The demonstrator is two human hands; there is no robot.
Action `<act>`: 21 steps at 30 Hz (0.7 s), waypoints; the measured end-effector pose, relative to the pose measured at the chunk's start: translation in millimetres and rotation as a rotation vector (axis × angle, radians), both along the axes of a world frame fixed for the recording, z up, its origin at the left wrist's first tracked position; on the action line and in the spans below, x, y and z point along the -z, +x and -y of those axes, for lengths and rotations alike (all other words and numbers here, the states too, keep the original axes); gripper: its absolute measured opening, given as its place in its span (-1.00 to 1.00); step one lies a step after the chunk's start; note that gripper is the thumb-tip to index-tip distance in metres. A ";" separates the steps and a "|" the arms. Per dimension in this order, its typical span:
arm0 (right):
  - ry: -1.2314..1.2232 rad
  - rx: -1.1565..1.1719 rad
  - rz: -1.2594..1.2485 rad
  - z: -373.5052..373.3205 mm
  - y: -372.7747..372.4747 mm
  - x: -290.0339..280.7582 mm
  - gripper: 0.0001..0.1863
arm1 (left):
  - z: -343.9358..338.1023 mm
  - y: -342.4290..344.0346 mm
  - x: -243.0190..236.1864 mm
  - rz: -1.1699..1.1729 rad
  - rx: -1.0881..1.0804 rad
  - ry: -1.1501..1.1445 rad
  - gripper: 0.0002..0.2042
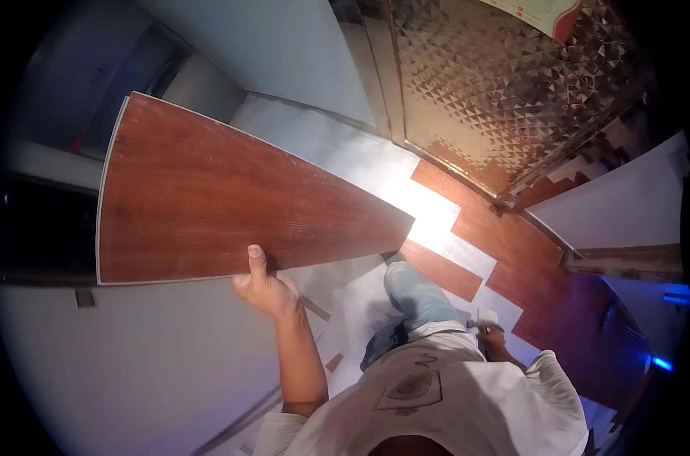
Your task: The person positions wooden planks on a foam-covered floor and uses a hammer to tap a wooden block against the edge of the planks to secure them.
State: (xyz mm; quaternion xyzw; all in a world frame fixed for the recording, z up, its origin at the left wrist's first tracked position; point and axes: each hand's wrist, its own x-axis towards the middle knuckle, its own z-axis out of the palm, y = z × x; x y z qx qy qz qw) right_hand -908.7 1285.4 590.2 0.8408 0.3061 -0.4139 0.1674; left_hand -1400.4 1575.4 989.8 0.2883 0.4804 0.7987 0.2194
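Note:
My left hand (267, 289) grips the lower edge of a reddish-brown wood-look floor plank (231, 194), thumb on its face and fingers behind. The plank is raised in front of me at the left, its wide end near and its narrow-looking end above the floor. Low at my right side, my right hand (496, 339) is closed around a small greyish hand tool (481, 325), too small to name. Past the plank's tip, several matching laid planks (481, 213) form a stepped edge on the floor, beside a white sheet (428, 228) that is brightly lit.
A patterned, glossy bronze door or panel (504, 91) stands ahead at the right. A pale wall (292, 53) rises ahead, and another pale surface (155, 357) lies at the left. More laid flooring (573, 327) stretches to the right, near a white wall end (618, 205) and a blue light (662, 364).

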 end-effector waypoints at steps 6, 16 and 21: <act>-0.268 0.149 -0.033 10.6 -74.8 3.7 -0.24 | -142.0 -43.7 53.6 0.076 0.123 -0.032 -0.51; 0.017 0.405 -0.109 -192.4 -224.5 33.6 -0.31 | -353.9 -96.9 131.1 0.235 0.303 -0.337 -0.54; 0.203 0.253 0.024 -344.5 -306.9 -15.0 -0.31 | -434.7 -141.4 182.3 0.251 0.367 -0.381 -0.53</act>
